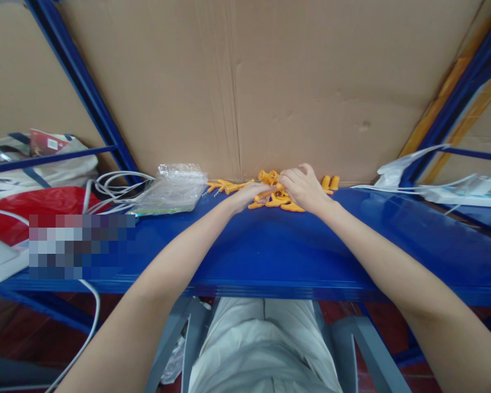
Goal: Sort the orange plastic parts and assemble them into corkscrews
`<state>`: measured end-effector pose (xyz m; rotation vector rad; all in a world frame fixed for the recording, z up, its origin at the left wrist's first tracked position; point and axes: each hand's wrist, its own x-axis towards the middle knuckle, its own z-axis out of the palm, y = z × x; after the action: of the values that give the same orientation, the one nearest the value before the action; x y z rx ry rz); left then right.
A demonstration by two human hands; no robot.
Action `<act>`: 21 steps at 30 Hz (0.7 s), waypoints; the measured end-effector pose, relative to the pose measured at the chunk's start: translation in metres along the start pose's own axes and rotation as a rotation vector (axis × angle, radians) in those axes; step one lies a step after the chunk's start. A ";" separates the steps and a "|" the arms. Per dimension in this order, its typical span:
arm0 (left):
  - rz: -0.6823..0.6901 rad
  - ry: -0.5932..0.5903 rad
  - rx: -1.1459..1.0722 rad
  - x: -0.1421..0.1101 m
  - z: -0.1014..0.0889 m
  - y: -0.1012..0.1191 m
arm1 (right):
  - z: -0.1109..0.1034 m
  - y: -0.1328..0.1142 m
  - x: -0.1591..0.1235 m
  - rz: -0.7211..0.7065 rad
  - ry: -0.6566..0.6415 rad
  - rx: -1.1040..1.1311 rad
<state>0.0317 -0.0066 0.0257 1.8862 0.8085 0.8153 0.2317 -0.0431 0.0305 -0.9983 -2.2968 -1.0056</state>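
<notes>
A heap of orange plastic parts (277,201) lies at the back of the blue shelf, close against the cardboard. At its left side my left hand (247,196) has its fingers closed around an elongated orange plastic piece (265,194). My right hand (305,188) reaches over the heap from the right, fingers bent and close together near that piece; what sits between them is hidden. Left of my hands lie more orange pieces (229,186), with small metal spirals (217,192) beside them. Two orange caps (330,182) stand just right of my right hand.
A clear plastic bag (174,191) lies left of the parts, near coiled white cables (117,188) and a red bag (45,210). Blue posts (82,82) rise at both sides. A white power strip (470,191) is far right. The shelf's front edge (265,289) crosses above my lap.
</notes>
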 end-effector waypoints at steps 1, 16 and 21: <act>-0.018 -0.025 -0.032 0.001 -0.001 0.000 | 0.000 0.000 0.000 0.001 0.005 0.006; -0.197 -0.002 -0.390 -0.004 -0.020 0.001 | 0.011 0.046 -0.021 0.278 0.060 0.001; -0.068 0.343 -0.244 0.003 -0.030 -0.015 | 0.018 0.080 -0.047 0.579 0.024 -0.002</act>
<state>0.0062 0.0156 0.0246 1.5173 0.9296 1.1585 0.3208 -0.0123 0.0253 -1.5184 -1.8094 -0.7632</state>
